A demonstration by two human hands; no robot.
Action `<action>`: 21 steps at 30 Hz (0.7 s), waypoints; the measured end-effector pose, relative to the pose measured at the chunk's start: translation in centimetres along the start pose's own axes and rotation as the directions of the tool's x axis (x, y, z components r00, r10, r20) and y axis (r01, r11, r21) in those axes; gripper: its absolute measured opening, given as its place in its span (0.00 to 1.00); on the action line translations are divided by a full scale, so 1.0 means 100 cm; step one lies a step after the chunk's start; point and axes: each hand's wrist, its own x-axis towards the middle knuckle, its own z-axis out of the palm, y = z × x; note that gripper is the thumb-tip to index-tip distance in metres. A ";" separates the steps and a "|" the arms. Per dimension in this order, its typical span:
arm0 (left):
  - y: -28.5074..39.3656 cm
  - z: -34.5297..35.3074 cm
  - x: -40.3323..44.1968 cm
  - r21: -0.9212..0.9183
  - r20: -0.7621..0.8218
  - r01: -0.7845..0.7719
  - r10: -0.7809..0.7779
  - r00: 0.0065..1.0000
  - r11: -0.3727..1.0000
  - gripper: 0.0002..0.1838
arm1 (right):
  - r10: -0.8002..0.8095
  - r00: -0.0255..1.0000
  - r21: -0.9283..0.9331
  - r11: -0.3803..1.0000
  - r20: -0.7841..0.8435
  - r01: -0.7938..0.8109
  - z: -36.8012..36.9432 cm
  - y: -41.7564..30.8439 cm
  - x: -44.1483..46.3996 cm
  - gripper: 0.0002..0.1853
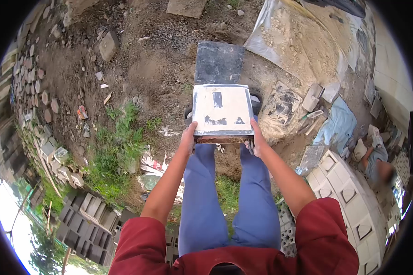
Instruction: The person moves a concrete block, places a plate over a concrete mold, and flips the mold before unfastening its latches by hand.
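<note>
In front of my legs I hold a square, box-like mould (222,117) with a dark rim and a pale, dusty top face. Dark patches show on that face, one of them a small upright rectangle. My left hand (188,136) is closed on its near left corner, and my right hand (258,138) grips the near right corner. Fingers of both hands are partly hidden under the edges. Just beyond the mould a dark square plate (219,62) lies on the ground, and my shoes show partly on either side.
Right of the plate, a sheet holds a heap of sandy material (303,41). Nearby lie a dusty square slab (282,104), a trowel (313,97) and a blue cloth (337,121). Pale moulded blocks (348,197) stand stacked at right, near another person (376,160). Weeds (119,151) grow at left.
</note>
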 end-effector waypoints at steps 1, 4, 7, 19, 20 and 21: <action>0.000 -0.003 0.001 -0.008 -0.002 0.016 -0.016 1.000 1.000 0.34 | 0.005 1.000 0.017 1.000 -0.001 -0.005 0.000 0.004 0.000 0.37; -0.006 -0.013 0.007 0.016 0.047 0.053 -0.054 0.997 0.998 0.34 | 0.027 1.000 0.056 0.998 0.006 -0.028 0.001 0.015 0.000 0.37; -0.001 -0.010 0.002 0.050 0.046 0.043 -0.045 0.998 0.998 0.34 | -0.011 1.000 0.077 0.997 0.012 0.011 -0.001 0.026 0.007 0.38; 0.002 -0.009 0.012 0.174 -0.033 0.060 -0.055 0.998 0.983 0.34 | 0.008 1.000 0.079 0.997 0.018 -0.010 -0.005 0.038 0.032 0.42; 0.002 -0.009 0.009 0.187 -0.032 0.052 -0.046 0.998 0.981 0.34 | 0.003 1.000 0.079 0.997 0.020 -0.004 -0.005 0.042 0.032 0.42; 0.005 -0.008 0.010 0.186 -0.034 0.055 -0.049 0.998 0.981 0.34 | 0.005 1.000 0.087 0.996 0.031 -0.008 -0.005 0.041 0.034 0.42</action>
